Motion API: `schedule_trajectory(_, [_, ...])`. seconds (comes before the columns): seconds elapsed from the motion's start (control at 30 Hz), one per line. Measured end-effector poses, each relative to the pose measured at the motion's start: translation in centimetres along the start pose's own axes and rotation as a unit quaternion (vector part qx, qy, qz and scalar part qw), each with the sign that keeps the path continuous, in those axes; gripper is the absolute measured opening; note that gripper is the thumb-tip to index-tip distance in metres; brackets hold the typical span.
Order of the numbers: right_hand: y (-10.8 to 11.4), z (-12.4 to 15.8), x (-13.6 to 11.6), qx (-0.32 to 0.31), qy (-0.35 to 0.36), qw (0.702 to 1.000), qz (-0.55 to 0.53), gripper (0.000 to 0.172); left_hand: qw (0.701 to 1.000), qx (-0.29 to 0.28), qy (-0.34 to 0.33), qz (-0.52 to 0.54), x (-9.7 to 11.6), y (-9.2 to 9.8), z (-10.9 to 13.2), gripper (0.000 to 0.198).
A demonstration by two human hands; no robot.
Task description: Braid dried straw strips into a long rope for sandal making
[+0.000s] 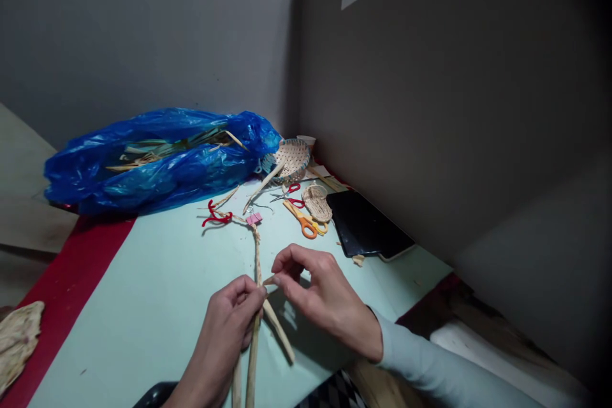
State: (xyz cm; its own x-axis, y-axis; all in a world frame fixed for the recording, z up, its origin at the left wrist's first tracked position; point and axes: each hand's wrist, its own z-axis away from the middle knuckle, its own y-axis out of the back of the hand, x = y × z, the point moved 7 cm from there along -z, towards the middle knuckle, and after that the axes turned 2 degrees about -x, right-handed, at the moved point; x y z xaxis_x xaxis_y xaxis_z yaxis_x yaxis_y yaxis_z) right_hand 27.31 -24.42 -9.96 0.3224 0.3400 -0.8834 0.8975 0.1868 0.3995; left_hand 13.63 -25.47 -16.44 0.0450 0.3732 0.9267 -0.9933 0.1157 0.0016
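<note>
A braid of pale plant strips (257,254) runs down the table from a pink binder clip (254,218). At its lower end my left hand (232,312) is closed, thumb and fingers pinching the strips. Two long loose strips (253,357) hang from there toward me, and a shorter strip (280,330) slants off to the right. Just right of the braid, my right hand (325,296) pinches the tip of a thin strip (269,281) between thumb and fingers. Red ties (217,217) lie by the braid's far end.
A blue plastic bag (182,178) with dried leaves lies at the back left. Toward the corner are a small woven basket (292,158), red-handled scissors (294,196), orange-handled scissors (306,226), a woven piece (317,203) and a black tablet (366,223). Walls rise behind and to the right.
</note>
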Motion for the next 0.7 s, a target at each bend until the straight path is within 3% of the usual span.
schedule_trajectory(0.13, [-1.0, 1.3, 0.0, -0.019, 0.007, 0.998, 0.063, 0.007, 0.997, -0.029, 0.013, 0.065, -0.1, -0.2, 0.1, 0.031])
schedule_trajectory(0.33, [-2.1, 2.4, 2.2, -0.025, -0.065, 0.997, 0.03, 0.011, 0.994, -0.073, 0.015, 0.079, -0.3, -0.4, 0.0, 0.029])
schedule_trajectory(0.57, [-1.4, 1.7, 2.9, -0.034, -0.09, 0.994, -0.051, 0.016, 0.997, -0.063, 0.001, 0.045, 0.2, -0.3, 0.1, 0.031])
schedule_trajectory(0.7, [-1.2, 0.7, 2.4, -0.067, -0.057, 0.996, 0.01, 0.012, 0.998, -0.053, 0.011, 0.033, 0.1, -0.2, 0.2, 0.031])
